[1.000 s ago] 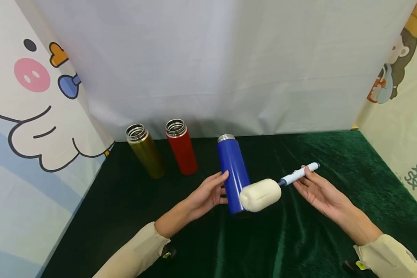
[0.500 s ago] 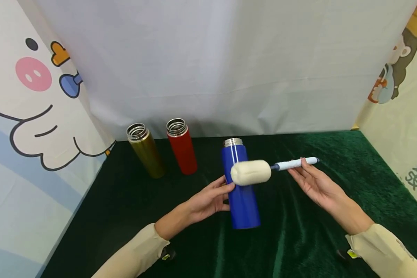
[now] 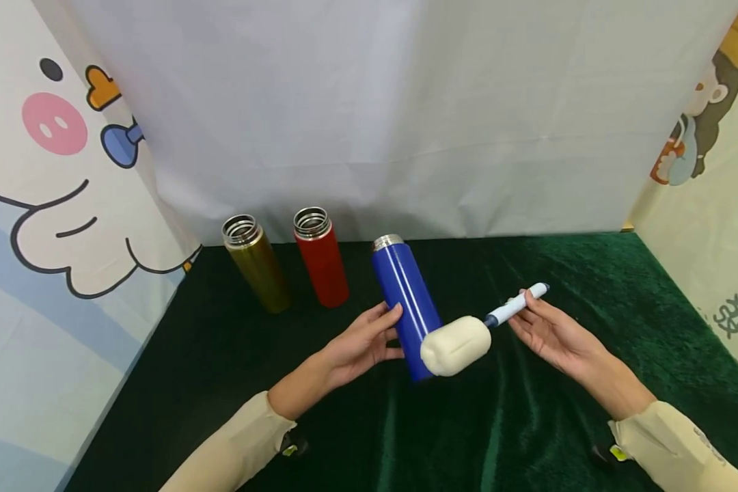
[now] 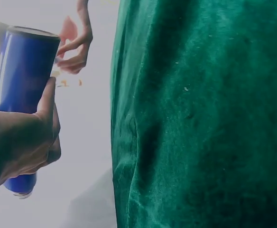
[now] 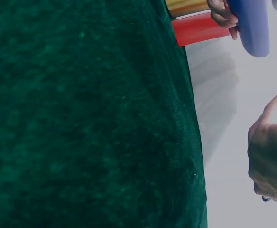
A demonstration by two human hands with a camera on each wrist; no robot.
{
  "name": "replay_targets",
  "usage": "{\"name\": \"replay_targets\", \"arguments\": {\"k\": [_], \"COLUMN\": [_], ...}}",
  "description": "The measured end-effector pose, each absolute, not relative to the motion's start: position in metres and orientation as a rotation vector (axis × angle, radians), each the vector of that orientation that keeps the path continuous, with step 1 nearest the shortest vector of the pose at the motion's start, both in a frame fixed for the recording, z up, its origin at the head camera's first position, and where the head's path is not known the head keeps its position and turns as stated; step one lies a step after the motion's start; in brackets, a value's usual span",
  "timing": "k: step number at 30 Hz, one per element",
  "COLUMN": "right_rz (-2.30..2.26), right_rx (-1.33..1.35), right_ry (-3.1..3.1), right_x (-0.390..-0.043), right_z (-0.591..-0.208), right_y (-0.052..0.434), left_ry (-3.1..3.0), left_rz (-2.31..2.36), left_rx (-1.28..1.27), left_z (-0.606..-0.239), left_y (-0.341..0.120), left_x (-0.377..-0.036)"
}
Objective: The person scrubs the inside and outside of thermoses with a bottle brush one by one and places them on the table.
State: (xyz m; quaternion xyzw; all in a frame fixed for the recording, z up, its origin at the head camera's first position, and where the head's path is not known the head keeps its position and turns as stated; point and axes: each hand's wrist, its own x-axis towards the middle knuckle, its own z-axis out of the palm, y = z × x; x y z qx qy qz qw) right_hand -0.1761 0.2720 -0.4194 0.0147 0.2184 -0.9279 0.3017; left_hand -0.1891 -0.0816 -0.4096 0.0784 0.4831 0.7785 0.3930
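My left hand [image 3: 365, 342] grips a blue thermos bottle [image 3: 408, 294] round its middle, tilted with its bare steel neck up and to the left. In my right hand [image 3: 556, 335] is a sponge bottle brush, pinched by its pale handle [image 3: 512, 307]. The brush's cream sponge head [image 3: 456, 346] overlaps the lower end of the blue bottle in the head view. Seen from the left wrist, the blue bottle [image 4: 27, 71] shows its base toward the top, with the left hand [image 4: 24, 137] wrapped round it. The right wrist view catches the right hand [image 5: 271, 152] at its edge.
A gold bottle [image 3: 260, 270] and a red bottle [image 3: 322, 263], both lidless, stand at the back left. Dark green cloth [image 3: 566, 424] covers the table. A pale curtain [image 3: 406, 137] hangs behind, with printed side walls [image 3: 55, 205].
The blue bottle's base swings nearer, then back up, its neck now further left. The brush head rises along the bottle's side, then drops back to its lower end. Both hands keep their hold.
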Motion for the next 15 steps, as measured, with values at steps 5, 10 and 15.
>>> {"name": "replay_targets", "arguments": {"k": [5, 10, 15], "right_rz": [-2.443, -2.433, -2.518], "right_rx": [-0.004, -0.04, 0.058], "right_ry": [0.576, 0.622, 0.567], "right_x": [-0.174, -0.175, -0.179], "right_z": [-0.426, -0.426, -0.416], "right_y": [0.275, 0.276, 0.275], "left_ry": [1.19, 1.211, 1.268], "left_rz": [1.979, 1.943, 1.841], "left_rx": [0.165, 0.176, 0.244], "left_z": [-0.407, -0.408, -0.412], "left_y": [-0.08, -0.077, -0.077], "left_x": [-0.191, -0.19, -0.186]}}
